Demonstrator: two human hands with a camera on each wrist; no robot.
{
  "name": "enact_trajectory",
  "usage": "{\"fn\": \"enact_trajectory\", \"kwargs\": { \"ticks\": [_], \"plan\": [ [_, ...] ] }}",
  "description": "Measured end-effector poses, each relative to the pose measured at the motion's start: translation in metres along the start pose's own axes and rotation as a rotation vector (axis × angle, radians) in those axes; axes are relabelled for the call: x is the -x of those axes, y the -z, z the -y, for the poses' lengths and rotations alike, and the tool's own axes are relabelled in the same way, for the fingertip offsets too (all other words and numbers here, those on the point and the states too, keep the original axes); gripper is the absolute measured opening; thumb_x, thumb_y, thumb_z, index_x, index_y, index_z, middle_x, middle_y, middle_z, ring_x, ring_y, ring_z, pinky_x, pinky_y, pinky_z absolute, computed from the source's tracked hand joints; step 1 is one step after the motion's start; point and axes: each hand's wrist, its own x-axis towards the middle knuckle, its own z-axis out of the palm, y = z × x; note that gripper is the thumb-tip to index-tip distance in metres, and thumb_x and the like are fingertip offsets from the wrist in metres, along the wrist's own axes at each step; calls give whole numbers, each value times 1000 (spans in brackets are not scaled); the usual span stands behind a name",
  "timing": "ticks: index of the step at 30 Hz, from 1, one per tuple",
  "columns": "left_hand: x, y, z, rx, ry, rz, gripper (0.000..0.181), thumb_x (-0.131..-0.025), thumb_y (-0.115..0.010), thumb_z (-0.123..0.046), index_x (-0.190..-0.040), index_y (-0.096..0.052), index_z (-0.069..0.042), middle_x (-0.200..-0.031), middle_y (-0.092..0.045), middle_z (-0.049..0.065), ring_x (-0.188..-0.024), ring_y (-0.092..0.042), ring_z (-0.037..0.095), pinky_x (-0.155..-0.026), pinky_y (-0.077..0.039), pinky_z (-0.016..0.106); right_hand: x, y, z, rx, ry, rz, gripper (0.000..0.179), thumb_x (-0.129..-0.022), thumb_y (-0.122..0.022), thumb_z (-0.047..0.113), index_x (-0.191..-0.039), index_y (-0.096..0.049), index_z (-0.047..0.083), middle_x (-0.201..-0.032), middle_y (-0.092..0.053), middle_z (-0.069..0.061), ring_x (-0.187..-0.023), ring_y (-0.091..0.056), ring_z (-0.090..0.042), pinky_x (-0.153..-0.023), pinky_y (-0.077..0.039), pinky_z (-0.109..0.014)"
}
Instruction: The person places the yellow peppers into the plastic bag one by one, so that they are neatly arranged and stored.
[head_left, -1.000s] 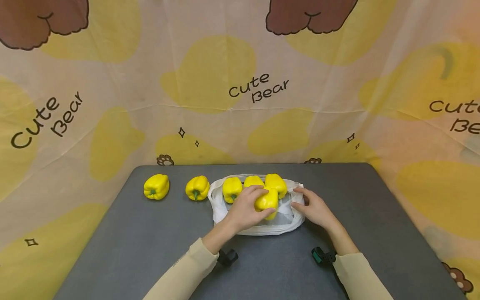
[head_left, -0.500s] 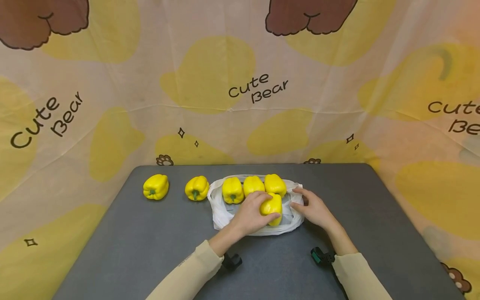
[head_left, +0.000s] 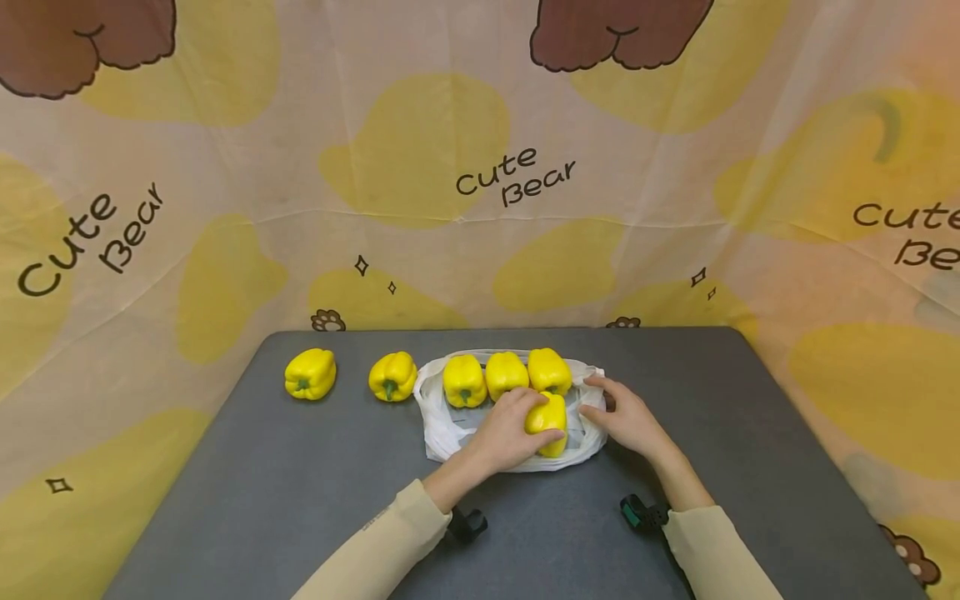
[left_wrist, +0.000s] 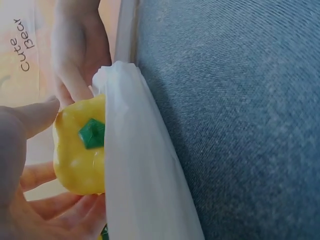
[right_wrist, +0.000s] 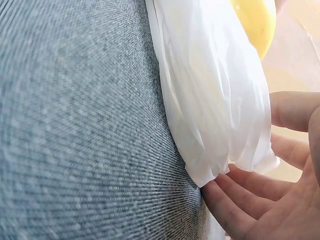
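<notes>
A white plastic bag (head_left: 442, 425) stands wide-mouthed on the grey table, its rim rolled down. My left hand (head_left: 504, 429) reaches over the near rim and grips a yellow bell pepper (head_left: 551, 425), thumb on the near side, fingers on the far side. That pepper's green stem faces the left wrist camera, partly hidden by the bag wall. Behind it inside the bag sit a left pepper (head_left: 465, 381), a middle pepper (head_left: 507, 372) and a right pepper (head_left: 550, 371) in a row. My right hand (head_left: 630, 417) holds the bag's right edge, thumb at the rim and fingers outside (right_wrist: 255, 187).
Two more yellow bell peppers lie on the table left of the bag, one close to it (head_left: 393, 377) and one farther left (head_left: 311, 374). A patterned cloth (head_left: 405, 167) hangs behind the table's back edge.
My left hand has moved right and toward me with its pepper, lowering it to the bag's front right. More of the middle pepper shows. My right hand has stayed at the bag's edge.
</notes>
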Motion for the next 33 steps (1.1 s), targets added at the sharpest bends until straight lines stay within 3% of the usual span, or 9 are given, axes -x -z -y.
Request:
{"fn": "enact_trajectory", "kwargs": {
  "ticks": [15, 33],
  "plan": [
    [0, 2, 2, 6, -12, 45, 52, -95, -67, -39, -138, -60, -10, -136, -58, 6, -123, -55, 21, -106, -46, 39, -1, 0, 0, 0, -4, -3, 58, -97, -68, 33, -145, -52, 3, -146, -51, -25, -118, -59, -41, -96, -51, -58],
    [-1, -1, -2, 56, -19, 41, 56, -98, -65, -45, -139, -59, -8, -133, -58, 6, -118, -57, 18, -101, -49, 35, 0, 2, 1, -7, -10, 5, 58, -98, -67, 36, -144, -53, 4, -144, -53, -24, -114, -58, -37, -94, -51, -56]
  ]
}}
